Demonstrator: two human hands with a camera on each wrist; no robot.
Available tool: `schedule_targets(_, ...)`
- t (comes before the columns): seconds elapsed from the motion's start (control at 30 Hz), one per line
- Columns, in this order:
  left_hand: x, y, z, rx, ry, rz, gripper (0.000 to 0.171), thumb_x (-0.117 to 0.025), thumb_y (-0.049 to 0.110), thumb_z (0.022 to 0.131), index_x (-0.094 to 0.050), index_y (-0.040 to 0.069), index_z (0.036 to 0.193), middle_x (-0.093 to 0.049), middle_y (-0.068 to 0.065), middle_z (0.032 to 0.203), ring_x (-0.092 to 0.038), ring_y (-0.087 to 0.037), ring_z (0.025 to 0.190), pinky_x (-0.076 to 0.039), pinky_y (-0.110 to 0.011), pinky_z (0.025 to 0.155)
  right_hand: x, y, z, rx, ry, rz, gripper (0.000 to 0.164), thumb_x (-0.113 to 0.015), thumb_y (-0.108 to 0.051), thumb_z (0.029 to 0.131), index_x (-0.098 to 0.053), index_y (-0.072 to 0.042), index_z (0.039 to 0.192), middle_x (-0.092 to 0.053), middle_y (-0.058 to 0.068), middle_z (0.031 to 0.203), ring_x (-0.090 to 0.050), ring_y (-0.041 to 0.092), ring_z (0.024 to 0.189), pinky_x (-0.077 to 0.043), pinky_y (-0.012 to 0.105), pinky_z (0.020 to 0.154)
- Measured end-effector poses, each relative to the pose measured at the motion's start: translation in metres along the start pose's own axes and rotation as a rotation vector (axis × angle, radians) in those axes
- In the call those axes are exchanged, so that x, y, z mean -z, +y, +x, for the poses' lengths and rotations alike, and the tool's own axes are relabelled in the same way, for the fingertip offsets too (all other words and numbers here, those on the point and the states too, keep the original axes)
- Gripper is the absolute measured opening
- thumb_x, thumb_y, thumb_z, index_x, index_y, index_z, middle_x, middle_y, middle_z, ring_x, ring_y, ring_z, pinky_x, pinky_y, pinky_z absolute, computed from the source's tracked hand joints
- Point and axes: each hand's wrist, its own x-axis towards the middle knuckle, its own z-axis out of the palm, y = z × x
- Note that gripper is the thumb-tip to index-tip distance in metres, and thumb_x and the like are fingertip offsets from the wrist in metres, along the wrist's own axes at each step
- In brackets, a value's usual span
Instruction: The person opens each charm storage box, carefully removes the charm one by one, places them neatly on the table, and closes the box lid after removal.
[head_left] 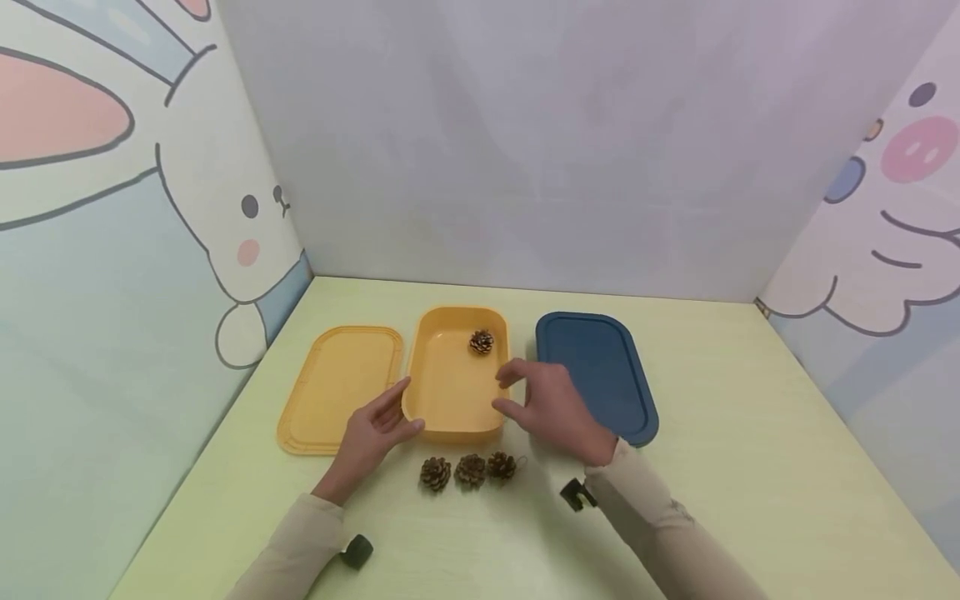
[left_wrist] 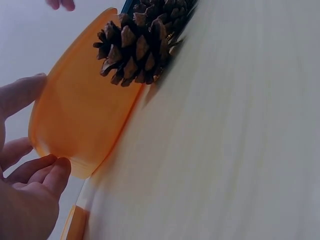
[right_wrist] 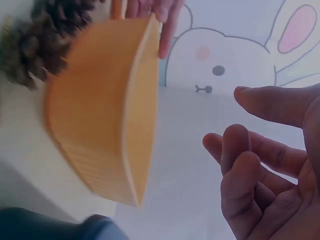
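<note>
Pine cones (head_left: 470, 471): four. Box (head_left: 450, 379): one. Yellow lid (head_left: 341, 383): one. Blue lid (head_left: 600, 367): one.

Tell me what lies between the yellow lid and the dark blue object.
The head view shows the yellow box, one pine cone inside, left hand and right hand at its sides.

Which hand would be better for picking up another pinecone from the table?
Probably the right hand. It holds nothing, while the left hand holds the yellow box by its near left corner. The rightmost front pinecone also lies nearer the right hand.
</note>
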Motion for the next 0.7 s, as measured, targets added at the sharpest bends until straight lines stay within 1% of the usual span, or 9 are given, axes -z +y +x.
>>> schedule_targets(0.07, 0.000, 0.000, 0.000, 0.003, -0.002, 0.002, 0.076, -0.076, 0.018, 0.090, -0.038, 0.013, 0.156, -0.034, -0.006, 0.164, -0.036, -0.026, 0.149, -0.043, -0.013, 0.106, 0.003, 0.001, 0.012, 0.000, -0.016, 0.009, 0.022, -0.078, -0.019, 0.087, -0.071, -0.011, 0.107, -0.076, 0.007, 0.102, -0.052, 0.002, 0.059, -0.045, 0.019, 0.056)
schedule_targets(0.13, 0.000, -0.001, 0.001, 0.003, -0.002, 0.007, 0.076, -0.076, 0.018, 0.090, -0.038, 0.013, 0.156, -0.034, -0.006, 0.164, -0.036, -0.026, 0.149, -0.043, -0.013, 0.106, 0.006, 0.001, 0.023, -0.017, -0.038, 0.022, 0.020, -0.077, -0.021, 0.089, -0.071, -0.012, 0.106, -0.075, 0.006, 0.101, -0.058, 0.006, 0.068, -0.047, 0.021, 0.060)
schedule_targets(0.2, 0.000, -0.001, 0.001, 0.000, -0.002, 0.010, 0.076, -0.076, 0.018, 0.090, -0.038, 0.013, 0.156, -0.034, -0.007, 0.164, -0.036, -0.026, 0.149, -0.043, -0.013, 0.107, 0.008, 0.002, 0.035, -0.044, -0.063, 0.060, 0.019, -0.076, -0.022, 0.090, -0.071, -0.013, 0.106, -0.074, 0.005, 0.102, -0.061, 0.010, 0.073, -0.049, 0.024, 0.062)
schedule_targets(0.33, 0.000, -0.001, 0.002, -0.014, -0.003, 0.008, 0.076, -0.076, 0.018, 0.090, -0.038, 0.012, 0.156, -0.034, -0.007, 0.164, -0.036, -0.027, 0.149, -0.043, -0.012, 0.106, 0.010, 0.007, 0.059, -0.115, -0.125, 0.143, 0.019, -0.074, -0.024, 0.091, -0.070, -0.013, 0.106, -0.073, 0.006, 0.102, -0.063, 0.017, 0.062, -0.055, 0.028, 0.057)
schedule_targets(0.37, 0.000, -0.001, 0.002, -0.018, -0.004, 0.009, 0.075, -0.075, 0.018, 0.091, -0.038, 0.012, 0.156, -0.034, -0.007, 0.164, -0.036, -0.028, 0.149, -0.042, -0.012, 0.106, 0.010, 0.009, 0.065, -0.132, -0.141, 0.160, 0.020, -0.074, -0.024, 0.091, -0.070, -0.011, 0.106, -0.073, 0.007, 0.102, -0.062, 0.019, 0.058, -0.055, 0.029, 0.055)
schedule_targets(0.43, 0.000, -0.001, 0.002, -0.023, -0.005, 0.016, 0.075, -0.075, 0.017, 0.091, -0.038, 0.012, 0.156, -0.035, -0.008, 0.163, -0.036, -0.028, 0.149, -0.043, -0.011, 0.105, 0.009, 0.013, 0.076, -0.165, -0.171, 0.177, 0.022, -0.074, -0.024, 0.092, -0.070, -0.009, 0.108, -0.072, 0.008, 0.102, -0.062, 0.019, 0.056, -0.056, 0.030, 0.053)
schedule_targets(0.57, 0.000, -0.003, 0.002, -0.029, -0.003, 0.031, 0.074, -0.075, 0.016, 0.091, -0.039, 0.012, 0.155, -0.035, -0.010, 0.163, -0.037, -0.029, 0.148, -0.042, -0.009, 0.105, 0.005, 0.022, 0.095, -0.207, -0.206, 0.152, 0.026, -0.074, -0.020, 0.092, -0.069, -0.003, 0.110, -0.072, 0.012, 0.102, -0.065, 0.022, 0.063, -0.056, 0.027, 0.053)
schedule_targets(0.67, 0.000, -0.004, 0.002, -0.031, -0.003, 0.028, 0.075, -0.075, 0.016, 0.090, -0.039, 0.011, 0.155, -0.035, -0.009, 0.163, -0.037, -0.029, 0.148, -0.042, -0.009, 0.105, 0.001, 0.028, 0.107, -0.243, -0.228, 0.113, 0.027, -0.074, -0.019, 0.091, -0.069, 0.000, 0.110, -0.072, 0.015, 0.102, -0.066, 0.024, 0.066, -0.055, 0.025, 0.052)
schedule_targets(0.7, 0.000, -0.004, 0.001, -0.031, -0.003, 0.027, 0.075, -0.075, 0.016, 0.091, -0.039, 0.011, 0.156, -0.035, -0.009, 0.163, -0.036, -0.029, 0.149, -0.042, -0.009, 0.105, -0.001, 0.029, 0.111, -0.257, -0.237, 0.101, 0.027, -0.074, -0.019, 0.091, -0.068, 0.000, 0.110, -0.072, 0.015, 0.101, -0.066, 0.024, 0.065, -0.055, 0.024, 0.051)
